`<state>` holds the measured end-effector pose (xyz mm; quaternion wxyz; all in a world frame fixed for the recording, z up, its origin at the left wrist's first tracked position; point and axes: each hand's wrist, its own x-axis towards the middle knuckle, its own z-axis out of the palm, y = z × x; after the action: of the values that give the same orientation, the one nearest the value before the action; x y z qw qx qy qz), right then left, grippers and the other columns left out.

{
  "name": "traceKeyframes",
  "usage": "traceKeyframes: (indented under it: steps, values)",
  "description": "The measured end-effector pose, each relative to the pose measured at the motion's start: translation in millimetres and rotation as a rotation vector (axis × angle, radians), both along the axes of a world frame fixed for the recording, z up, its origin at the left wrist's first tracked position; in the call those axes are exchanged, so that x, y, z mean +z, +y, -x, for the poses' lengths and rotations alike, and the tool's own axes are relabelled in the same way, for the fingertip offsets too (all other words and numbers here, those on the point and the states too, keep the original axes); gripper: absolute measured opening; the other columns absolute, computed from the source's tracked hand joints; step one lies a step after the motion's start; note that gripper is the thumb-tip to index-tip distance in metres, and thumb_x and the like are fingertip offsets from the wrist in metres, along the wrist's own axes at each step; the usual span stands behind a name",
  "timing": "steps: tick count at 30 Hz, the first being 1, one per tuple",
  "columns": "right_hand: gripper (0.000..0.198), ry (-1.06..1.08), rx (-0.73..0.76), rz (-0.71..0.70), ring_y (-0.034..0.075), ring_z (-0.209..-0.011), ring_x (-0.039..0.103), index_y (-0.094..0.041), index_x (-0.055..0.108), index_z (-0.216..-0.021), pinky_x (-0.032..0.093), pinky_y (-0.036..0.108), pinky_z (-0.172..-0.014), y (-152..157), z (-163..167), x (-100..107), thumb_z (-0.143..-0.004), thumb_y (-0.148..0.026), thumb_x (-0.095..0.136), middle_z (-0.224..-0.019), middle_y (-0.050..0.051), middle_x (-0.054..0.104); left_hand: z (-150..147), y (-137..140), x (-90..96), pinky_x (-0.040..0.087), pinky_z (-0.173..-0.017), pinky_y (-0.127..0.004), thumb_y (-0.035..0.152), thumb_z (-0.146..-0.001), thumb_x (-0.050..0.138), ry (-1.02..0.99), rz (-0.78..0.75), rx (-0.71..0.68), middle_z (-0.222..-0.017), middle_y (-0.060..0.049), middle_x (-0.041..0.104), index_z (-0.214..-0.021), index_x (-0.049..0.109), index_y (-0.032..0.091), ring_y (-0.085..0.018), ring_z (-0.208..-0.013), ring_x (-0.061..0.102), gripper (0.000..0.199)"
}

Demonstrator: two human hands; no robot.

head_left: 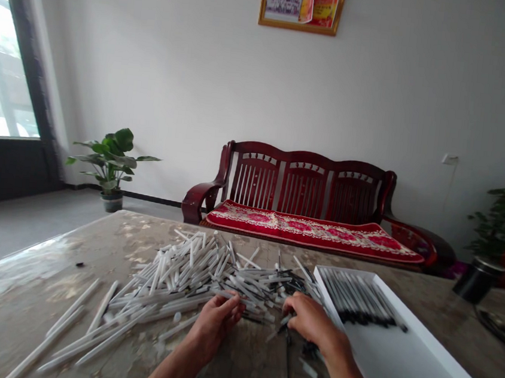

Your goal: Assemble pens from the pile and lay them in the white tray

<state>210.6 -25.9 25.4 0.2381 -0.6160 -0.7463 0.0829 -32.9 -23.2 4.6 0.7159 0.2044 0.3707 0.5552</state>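
Observation:
A large heap of white pen barrels [185, 266] lies on the table, with darker pen parts [285, 282] mixed in at its right side. My left hand [213, 326] is at the heap's near edge, fingers curled in and thumb against them; what they hold is hidden. Over small black parts [310, 348], my right hand [311, 321] points down with its fingertips drawn together in a pinch, slightly blurred, and I cannot make out the piece in them. To its right, a shallow white box [423, 363] holds a row of pens [363, 294] with black ends.
Several loose barrels [62, 325] lie at the left of the patterned table [116, 241]. A black cylinder [480, 279] and a cable [502, 329] are at the right. Behind stand a wooden bench [306, 189] with a red cover and a potted plant [113, 162].

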Motion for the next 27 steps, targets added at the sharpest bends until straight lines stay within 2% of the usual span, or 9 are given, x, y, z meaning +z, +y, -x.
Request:
traceKeyframes:
  steps: [3, 8, 14, 21, 27]
  values:
    - [0.024, -0.008, 0.030, 0.099, 0.020, -0.079, 0.066, -0.023, 0.072, -0.070, 0.039, 0.024, -0.066, 0.8, 3.3, 4.0, -0.060, -0.002, 0.064, -0.081, 0.003, 0.073, -0.3, 0.0, -4.5, 0.056, -0.057, -0.017, 0.012, -0.063, 0.085, 0.014, -0.039, 0.049, -0.067, -0.001, 0.070, -0.078, 0.065, 0.014, -0.012, -0.061, 0.069, 0.025]
    - [0.018, 0.294, 0.109, 0.072, 0.020, -0.080, 0.067, -0.023, 0.072, -0.082, 0.044, 0.027, -0.072, 3.6, 21.2, 15.9, -0.073, -0.013, 0.061, -0.083, 0.002, 0.075, -2.8, -0.3, -7.5, 0.057, -0.059, -0.018, 0.014, -0.064, 0.085, 0.028, -0.057, 0.124, -0.069, -0.001, 0.071, -0.079, 0.066, 0.014, -0.013, -0.064, 0.070, 0.024]
    - [0.020, 0.341, 0.178, -0.048, 0.020, -0.084, 0.066, -0.021, 0.074, -0.084, 0.046, 0.028, -0.076, -1.2, 55.3, 19.2, -0.075, -0.012, 0.059, -0.086, 0.004, 0.072, -4.4, -1.8, -4.9, 0.057, -0.061, -0.019, 0.015, -0.058, 0.088, 0.012, -0.070, 0.139, -0.068, -0.001, 0.072, -0.076, 0.067, 0.014, -0.013, -0.066, 0.070, 0.027]
    - [0.019, 0.340, 0.167, -0.056, 0.018, -0.083, 0.064, -0.020, 0.073, -0.085, 0.045, 0.026, -0.077, -4.3, 67.1, 14.5, -0.076, -0.009, 0.060, -0.086, 0.004, 0.070, -8.9, -5.6, -5.3, 0.056, -0.062, -0.020, 0.025, -0.043, 0.094, -0.010, -0.080, 0.100, -0.066, -0.002, 0.072, -0.074, 0.069, 0.014, -0.013, -0.065, 0.069, 0.041]
    - [0.012, 0.441, 0.113, -0.024, 0.018, -0.079, 0.062, -0.019, 0.069, -0.082, 0.045, 0.026, -0.073, -5.4, 75.0, 7.9, -0.077, -0.015, 0.060, -0.081, 0.003, 0.068, -10.6, -8.1, -4.8, 0.056, -0.063, -0.022, 0.031, -0.042, 0.094, 0.026, -0.124, 0.130, -0.066, -0.002, 0.073, -0.073, 0.069, 0.014, -0.014, -0.065, 0.069, 0.043]
